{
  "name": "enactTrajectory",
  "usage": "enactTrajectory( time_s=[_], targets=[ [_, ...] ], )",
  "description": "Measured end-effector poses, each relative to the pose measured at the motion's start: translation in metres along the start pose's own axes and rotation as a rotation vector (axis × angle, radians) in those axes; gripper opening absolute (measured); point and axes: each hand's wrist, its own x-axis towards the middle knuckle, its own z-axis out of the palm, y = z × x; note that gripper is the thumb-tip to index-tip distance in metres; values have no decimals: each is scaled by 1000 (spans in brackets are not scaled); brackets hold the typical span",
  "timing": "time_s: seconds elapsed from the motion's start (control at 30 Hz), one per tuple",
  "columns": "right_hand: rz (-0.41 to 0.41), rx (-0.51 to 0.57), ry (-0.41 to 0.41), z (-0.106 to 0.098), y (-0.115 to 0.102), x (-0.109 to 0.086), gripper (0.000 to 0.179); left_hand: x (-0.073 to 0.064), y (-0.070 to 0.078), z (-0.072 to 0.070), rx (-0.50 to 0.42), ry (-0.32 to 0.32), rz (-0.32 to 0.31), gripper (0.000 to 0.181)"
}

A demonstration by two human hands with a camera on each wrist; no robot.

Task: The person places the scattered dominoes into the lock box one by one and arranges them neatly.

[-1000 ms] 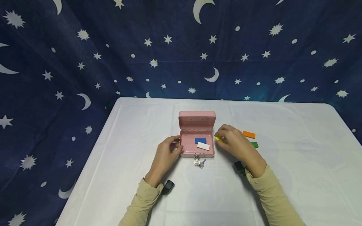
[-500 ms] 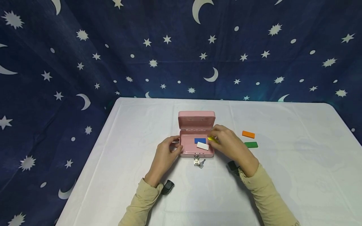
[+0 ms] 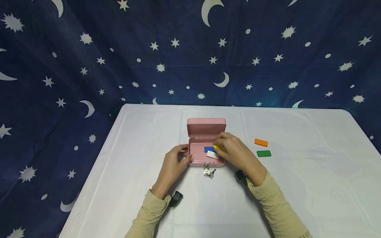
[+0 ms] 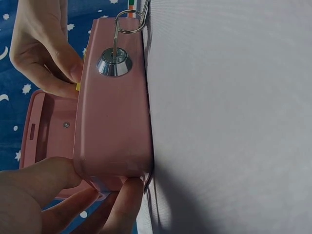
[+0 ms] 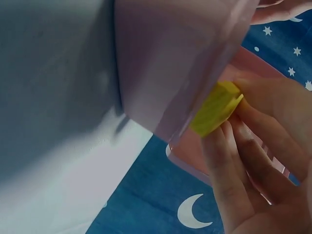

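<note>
A small pink cash box (image 3: 196, 158) stands on the table, its lid (image 3: 206, 128) raised at the back. My left hand (image 3: 175, 162) holds the box at its left side, thumb near the top edge and fingers against the end wall. Over the right part of the box, my right hand (image 3: 238, 150) pinches a yellow block (image 5: 217, 108) between thumb and fingers. Inside lie a blue block (image 3: 208, 149) and a white block (image 3: 212, 154), both partly overlapped by the yellow block or the hand. A key sits in the front lock (image 4: 114, 63), with a key ring (image 4: 130, 23) hanging from it.
To the right of the box, an orange block (image 3: 261, 142) and a green block (image 3: 264, 153) lie on the white-covered table (image 3: 297, 185). A dark blue cloth (image 3: 190, 59) with moons and stars hangs behind and to the left.
My right hand has moved left with the yellow block, from beside the box's right wall to over its inside. The left hand stays on the box.
</note>
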Motion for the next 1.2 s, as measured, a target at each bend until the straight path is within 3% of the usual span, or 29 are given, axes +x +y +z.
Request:
enactTrajectory(
  time_s=[0.6,0.8,1.2],
  targets=[
    [-79,-20,23,16,-2,6,12,-1,-2,-2,-39,-7,-22,39],
    [-77,-41,23,18,0,7,12,-1,-2,0,-41,-9,-1,38],
    [-62,-60,4,22,2,7,10,-1,-1,1,-22,-14,-26,38]
  ],
)
